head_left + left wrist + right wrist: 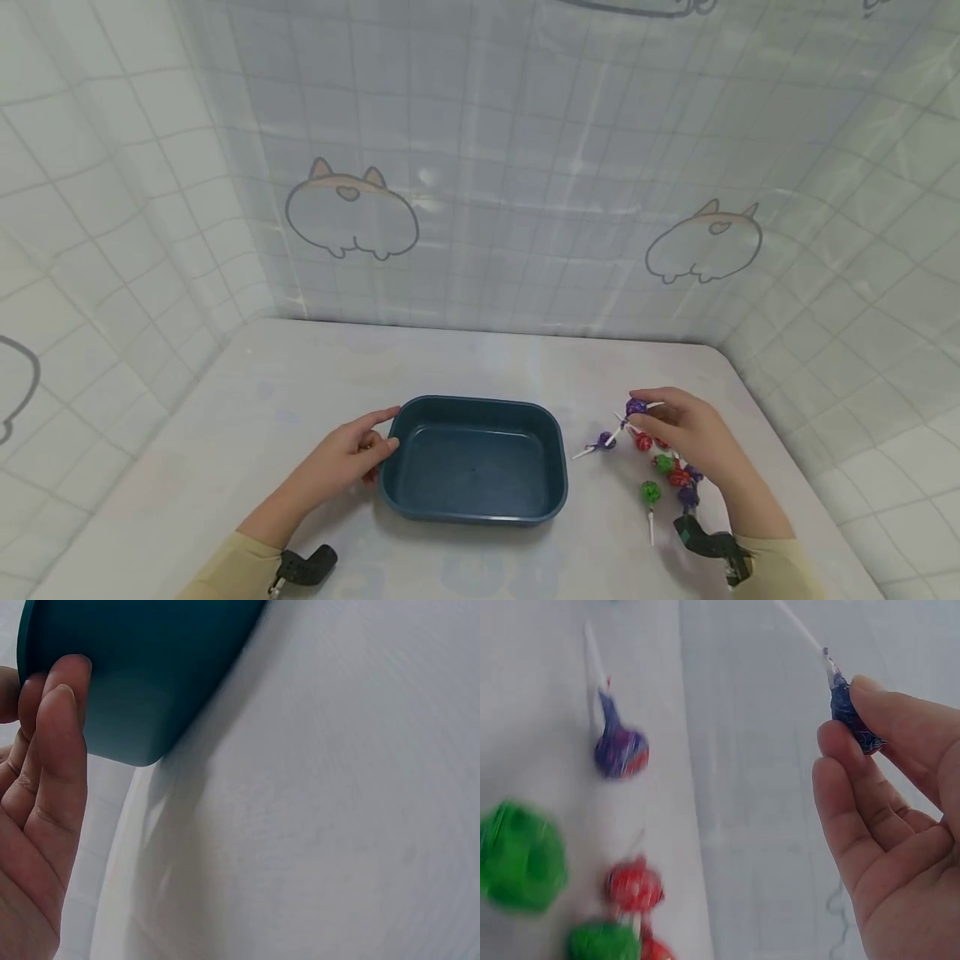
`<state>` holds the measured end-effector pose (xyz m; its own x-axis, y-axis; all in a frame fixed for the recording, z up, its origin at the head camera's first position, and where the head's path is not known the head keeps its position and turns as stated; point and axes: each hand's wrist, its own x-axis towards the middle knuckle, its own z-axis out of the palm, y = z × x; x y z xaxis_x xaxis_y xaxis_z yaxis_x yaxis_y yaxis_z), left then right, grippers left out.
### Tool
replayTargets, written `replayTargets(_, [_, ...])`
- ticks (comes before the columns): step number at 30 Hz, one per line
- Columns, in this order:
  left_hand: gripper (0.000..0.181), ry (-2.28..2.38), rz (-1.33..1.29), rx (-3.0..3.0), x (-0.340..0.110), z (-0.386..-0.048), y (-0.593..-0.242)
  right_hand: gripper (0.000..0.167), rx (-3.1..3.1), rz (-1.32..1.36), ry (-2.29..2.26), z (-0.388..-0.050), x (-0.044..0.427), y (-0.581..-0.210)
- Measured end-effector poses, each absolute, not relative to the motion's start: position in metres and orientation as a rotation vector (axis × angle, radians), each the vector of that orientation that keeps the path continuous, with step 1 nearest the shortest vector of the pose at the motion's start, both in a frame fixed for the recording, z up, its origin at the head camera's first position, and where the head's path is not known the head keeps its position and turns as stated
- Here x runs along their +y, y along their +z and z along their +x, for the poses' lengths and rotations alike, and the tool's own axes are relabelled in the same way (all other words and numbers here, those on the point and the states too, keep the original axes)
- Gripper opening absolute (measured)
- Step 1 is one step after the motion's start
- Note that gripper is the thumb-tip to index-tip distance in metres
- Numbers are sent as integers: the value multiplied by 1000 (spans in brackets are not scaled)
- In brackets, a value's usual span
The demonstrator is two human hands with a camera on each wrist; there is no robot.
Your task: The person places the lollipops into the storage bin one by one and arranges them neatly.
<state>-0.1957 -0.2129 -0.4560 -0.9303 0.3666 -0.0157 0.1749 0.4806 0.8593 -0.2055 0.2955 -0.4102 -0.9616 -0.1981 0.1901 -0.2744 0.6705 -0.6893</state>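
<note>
A dark teal rectangular plastic basin (472, 471) stands on the table, with nothing inside it. My left hand (341, 458) holds the basin's left wall, its fingers against the outer side (64, 742) and the thumb at the rim. To the right of the basin, my right hand (693, 433) pinches a purple-wrapped lollipop (851, 716) by its head between thumb and fingers, raised above the table. Its white stick points away from the palm. Beneath and around that hand lie loose lollipops: a purple one (606, 440), a green one (650, 492), a red one (643, 442) and several more.
The white table (337, 358) ends at a back edge in front of a tile-patterned curtain (487, 208) with cartoon drawings. Similar sheets hang at both sides. A black wrist camera (307, 568) sits on my left forearm, another (708, 543) on my right.
</note>
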Motion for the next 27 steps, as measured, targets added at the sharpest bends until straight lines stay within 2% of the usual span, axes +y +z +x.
replayTargets(6, [59, 1456, 477, 2506, -213, -197, -456, 45, -2832, 499, 1152, -216, 259, -400])
replayTargets(12, [58, 1468, 461, 2491, -212, -196, -457, 37, -2849, 716, 1194, -228, 220, -396])
replayTargets(16, [58, 1471, 451, 2484, -212, -196, -456, 37, -2864, 860, 1205, -233, 198, -394])
replayTargets(27, [58, 1477, 455, 2481, -211, -195, -454, 34, -2880, 1073, 1129, -250, 149, -383])
